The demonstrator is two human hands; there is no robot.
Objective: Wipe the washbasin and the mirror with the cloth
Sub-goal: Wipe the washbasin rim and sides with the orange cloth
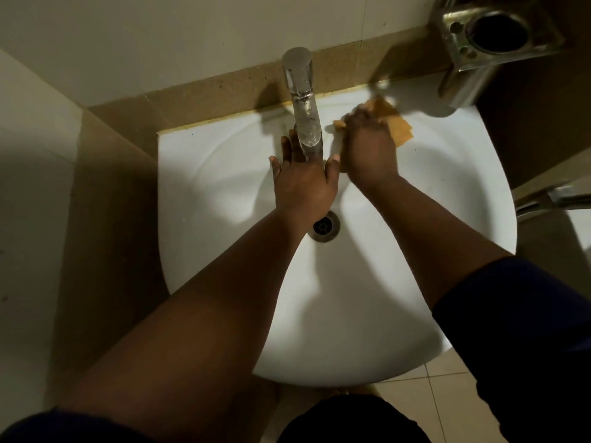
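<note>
right hand (371,155) presses the flat orange cloth (396,127) on the back edge of the round white washbasin (447,199) | left hand (303,183), fingers straight and apart, under the shiny metal tap (303,103) | no writing to read

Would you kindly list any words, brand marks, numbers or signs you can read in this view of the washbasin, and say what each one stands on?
None: no readable text shows anywhere in this view.
The tap, washbasin, cloth and metal holder on the wall show no lettering, label or number.
</note>
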